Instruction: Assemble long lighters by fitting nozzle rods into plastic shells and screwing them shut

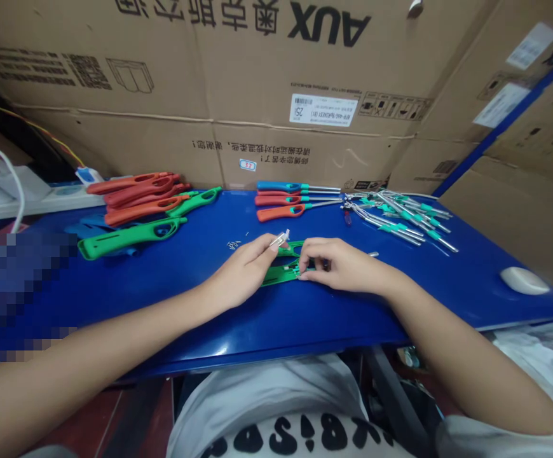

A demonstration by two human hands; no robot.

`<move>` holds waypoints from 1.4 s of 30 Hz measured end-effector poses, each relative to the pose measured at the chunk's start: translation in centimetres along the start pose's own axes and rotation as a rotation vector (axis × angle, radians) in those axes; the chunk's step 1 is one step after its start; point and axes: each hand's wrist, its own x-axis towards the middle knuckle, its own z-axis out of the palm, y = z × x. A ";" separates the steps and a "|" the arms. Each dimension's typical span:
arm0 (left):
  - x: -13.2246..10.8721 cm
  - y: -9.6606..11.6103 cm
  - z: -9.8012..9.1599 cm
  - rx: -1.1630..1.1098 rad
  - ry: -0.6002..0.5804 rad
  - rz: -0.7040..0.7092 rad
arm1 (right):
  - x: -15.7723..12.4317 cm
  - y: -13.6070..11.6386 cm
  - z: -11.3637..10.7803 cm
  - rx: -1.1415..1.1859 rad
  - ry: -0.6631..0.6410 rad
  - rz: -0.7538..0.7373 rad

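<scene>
Two green plastic casing pieces lie on the blue table between my hands, the nearer one partly under my left fingers and the farther one just behind it. My left hand pinches a small clear part with a white tip between thumb and forefinger. Bent over the right end of the nearer casing, my right hand has thumb and fingertips together at small teal and metal bits. What those fingertips grip is too small to make out.
Red, orange and green casings are piled at the left on the blue table. Three lighters lie behind my hands. Metal rods with teal collars lie right of them, and a white oval object farther right. Cardboard stands behind.
</scene>
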 end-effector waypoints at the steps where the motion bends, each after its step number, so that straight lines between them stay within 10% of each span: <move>1: -0.1 0.1 0.0 0.010 -0.007 -0.013 | 0.0 0.1 0.0 0.043 0.006 0.025; 7: -0.6 0.9 0.1 0.169 -0.075 -0.023 | 0.5 1.2 -0.2 0.404 0.015 0.287; 14: 0.1 0.3 0.0 0.358 -0.090 0.104 | 1.2 1.7 -0.3 0.625 0.028 0.263; 42: 0.2 -0.5 0.0 0.306 -0.079 0.142 | 1.3 2.5 -0.7 0.567 0.095 0.244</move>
